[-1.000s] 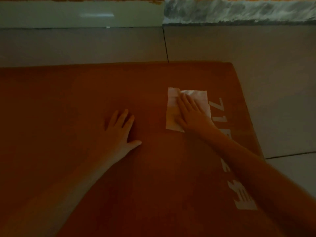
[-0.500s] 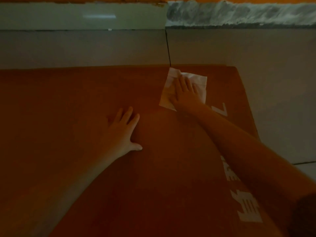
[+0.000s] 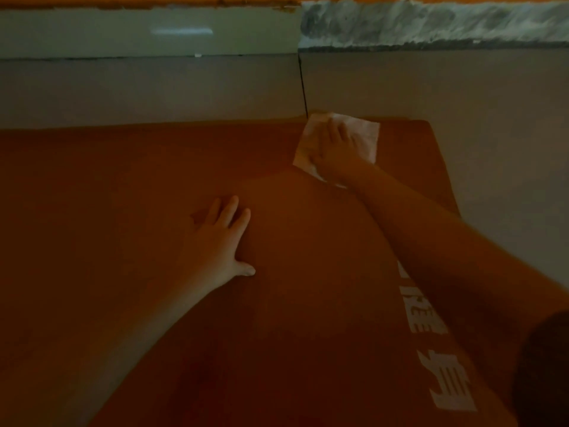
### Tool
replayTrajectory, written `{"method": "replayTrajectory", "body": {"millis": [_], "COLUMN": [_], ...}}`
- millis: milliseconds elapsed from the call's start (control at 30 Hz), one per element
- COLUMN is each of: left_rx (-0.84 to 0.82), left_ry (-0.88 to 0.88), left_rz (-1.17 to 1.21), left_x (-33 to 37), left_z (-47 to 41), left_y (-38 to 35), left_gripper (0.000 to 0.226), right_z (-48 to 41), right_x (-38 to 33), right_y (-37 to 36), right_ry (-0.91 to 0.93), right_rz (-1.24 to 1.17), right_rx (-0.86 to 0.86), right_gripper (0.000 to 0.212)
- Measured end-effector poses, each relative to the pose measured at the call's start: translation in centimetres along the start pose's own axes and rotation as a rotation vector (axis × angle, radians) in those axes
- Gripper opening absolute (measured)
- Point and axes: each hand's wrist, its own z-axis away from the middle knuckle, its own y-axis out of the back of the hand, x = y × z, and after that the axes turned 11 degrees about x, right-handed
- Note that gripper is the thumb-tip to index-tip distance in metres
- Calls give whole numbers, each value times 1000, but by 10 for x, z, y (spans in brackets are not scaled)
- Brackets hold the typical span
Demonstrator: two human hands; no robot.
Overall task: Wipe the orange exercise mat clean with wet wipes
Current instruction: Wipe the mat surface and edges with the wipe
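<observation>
At the mat's [image 3: 154,241] far edge, your right hand [image 3: 335,149] presses the wet wipe [image 3: 366,134] flat, fingers straight; left hand [image 3: 221,238], fingers spread and released, likely pins the mat.

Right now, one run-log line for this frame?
step: wipe | right hand: pressing wet wipe at orange mat far edge | left hand: flat on mat

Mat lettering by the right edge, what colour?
White lettering on the orange mat, seen in the head view.
</observation>
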Motion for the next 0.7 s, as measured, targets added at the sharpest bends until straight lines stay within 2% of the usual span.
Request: {"method": "replayTrajectory", "body": {"millis": [67, 133, 200, 267, 367, 433, 567, 633, 700], "left_rx": [1, 0, 12, 11, -7, -7, -53, -49, -41], "left_ry": [4, 4, 2, 2, 7, -1, -5, -10, -3], "left_rz": [-19, -24, -14, -12, -25, -41, -37, -35, -21], "left_x": [0, 1, 0, 1, 1, 0, -1, -1, 0], "left_z": [-1, -1, -1, 0, 0, 0, -1, 0, 2], "left_y": [-1, -2, -2, -1, 0, 0, 4, 6, 8], "left_gripper": [109, 109, 109, 109, 108, 109, 108, 107, 106], "right_z": [13, 24, 27, 28, 34, 58, 146, 166, 162], "right_x": [-11, 8, 40, 61, 46, 24, 19, 43, 66], "right_y": [-8, -15, -17, -17, -20, -26, -48, -53, -51], "right_ry": [124, 211, 140, -25, -144, -37, 390, 439, 372], "right_rz": [-11, -6, 0, -4, -29, -22, -31, -13, -1], "right_rx": [41, 47, 54, 50, 54, 74, 29, 66, 64], "right_gripper": [63, 65, 66, 67, 67, 68, 73, 71, 80]}}
